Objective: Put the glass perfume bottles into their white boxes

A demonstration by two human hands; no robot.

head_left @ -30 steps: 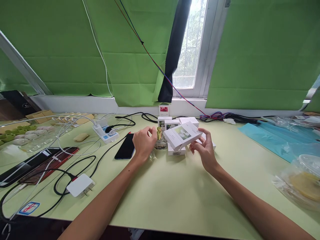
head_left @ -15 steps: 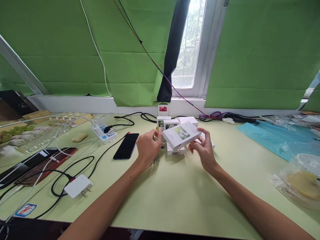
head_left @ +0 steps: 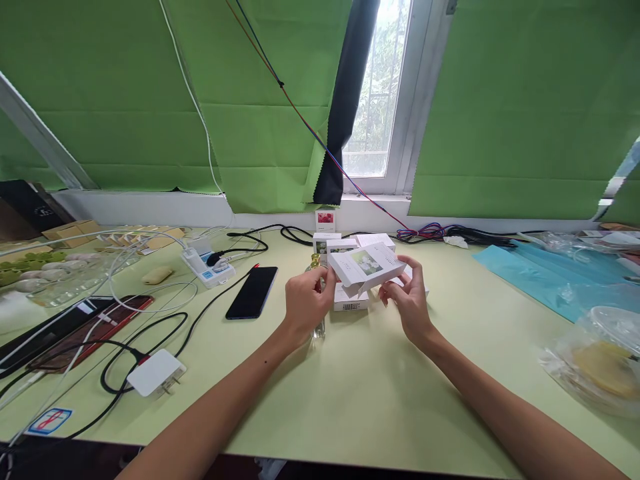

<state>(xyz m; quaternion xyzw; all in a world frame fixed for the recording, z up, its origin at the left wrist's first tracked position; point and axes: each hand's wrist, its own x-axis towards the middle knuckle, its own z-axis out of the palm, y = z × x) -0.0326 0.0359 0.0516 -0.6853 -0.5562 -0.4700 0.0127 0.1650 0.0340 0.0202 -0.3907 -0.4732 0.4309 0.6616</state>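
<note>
A white box with a flower picture (head_left: 369, 264) is held tilted above the table between both hands. My right hand (head_left: 409, 300) grips its right end between thumb and fingers. At its left end, my left hand (head_left: 310, 297) pinches the edge with the fingers curled. Glass bottles with gold tops (head_left: 315, 260) stand behind and beside my left hand, partly hidden by it. Below the held box lies a white box with a barcode (head_left: 351, 305). More small white flower boxes (head_left: 327, 238) stand just behind.
A black phone (head_left: 251, 293) lies left of my left hand. Farther left are a power strip (head_left: 207, 268), a white charger (head_left: 157, 373), cables and two more phones. Blue sheeting (head_left: 530, 273) and a plastic bag holding something yellow (head_left: 607, 367) lie at the right.
My left hand has moved right, onto the left end of the box, uncovering more of the glass bottles. The box has shifted slightly right; my right hand has barely moved.
</note>
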